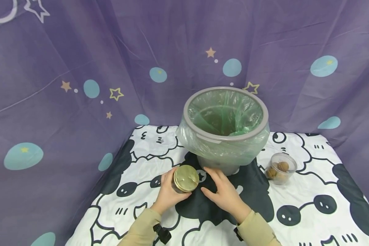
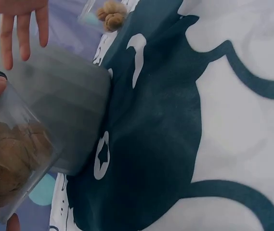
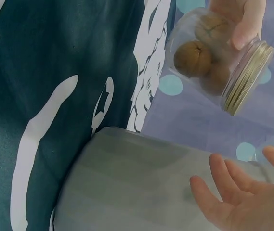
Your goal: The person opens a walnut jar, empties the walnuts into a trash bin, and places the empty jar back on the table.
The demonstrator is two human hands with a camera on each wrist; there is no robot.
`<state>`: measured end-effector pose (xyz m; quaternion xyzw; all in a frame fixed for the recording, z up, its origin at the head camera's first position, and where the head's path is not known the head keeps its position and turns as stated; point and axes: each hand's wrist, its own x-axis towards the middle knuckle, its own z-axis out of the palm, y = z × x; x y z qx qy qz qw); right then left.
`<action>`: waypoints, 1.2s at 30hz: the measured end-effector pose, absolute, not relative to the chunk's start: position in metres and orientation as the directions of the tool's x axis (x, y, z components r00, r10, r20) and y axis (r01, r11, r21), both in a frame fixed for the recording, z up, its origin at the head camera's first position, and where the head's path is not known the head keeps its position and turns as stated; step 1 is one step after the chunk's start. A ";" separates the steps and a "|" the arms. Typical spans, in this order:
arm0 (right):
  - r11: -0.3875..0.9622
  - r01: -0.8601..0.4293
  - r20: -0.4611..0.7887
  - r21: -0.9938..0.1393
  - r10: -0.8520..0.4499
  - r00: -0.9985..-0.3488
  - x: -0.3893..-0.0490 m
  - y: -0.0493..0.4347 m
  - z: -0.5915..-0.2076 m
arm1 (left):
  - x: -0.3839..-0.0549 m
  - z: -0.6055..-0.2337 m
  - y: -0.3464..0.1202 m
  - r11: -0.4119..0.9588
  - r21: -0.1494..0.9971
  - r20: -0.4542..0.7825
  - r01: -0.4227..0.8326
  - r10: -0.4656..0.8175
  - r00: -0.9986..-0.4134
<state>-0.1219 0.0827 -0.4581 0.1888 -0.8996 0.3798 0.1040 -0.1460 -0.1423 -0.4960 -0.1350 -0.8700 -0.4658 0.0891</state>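
Observation:
My left hand (image 1: 166, 196) grips a clear jar with a gold screw lid (image 1: 186, 178), fingers and thumb around its side. Through the wall of the jar (image 3: 194, 57), the right wrist view shows several round brown walnuts (image 3: 193, 59). The lid is on. To the right of the jar is my right hand (image 1: 226, 194), holding nothing, its fingers spread and apart from the jar. Both hands are in front of the grey trash bin (image 2: 74, 106), at its base in the head view.
A green translucent bag (image 1: 227, 150) lines the bin and drapes over its outside, under a grey rim ring (image 1: 264, 114). Right of the bin stands a clear lidless container (image 1: 290, 167) with walnuts (image 1: 283, 166) inside. A purple curtain (image 1: 178, 41) hangs behind the patterned tablecloth (image 1: 150, 147).

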 end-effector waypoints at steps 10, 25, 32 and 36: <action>0.636 -0.400 0.298 -0.660 -0.267 -0.916 -0.120 0.080 -0.456 | -0.138 -0.494 -0.134 0.570 0.714 0.339 0.405 0.224 -0.914; 0.626 -0.426 0.313 -0.653 -0.289 -0.905 -0.114 0.077 -0.455 | -0.128 -0.493 -0.122 0.618 0.627 0.376 0.474 0.292 -0.879; 0.638 -0.432 0.299 -0.637 -0.313 -0.902 -0.112 0.076 -0.457 | -0.126 -0.492 -0.120 0.632 0.574 0.413 0.520 0.325 -0.851; 0.651 -0.425 0.282 -0.629 -0.318 -0.905 -0.112 0.074 -0.458 | -0.126 -0.492 -0.117 0.641 0.555 0.415 0.531 0.340 -0.844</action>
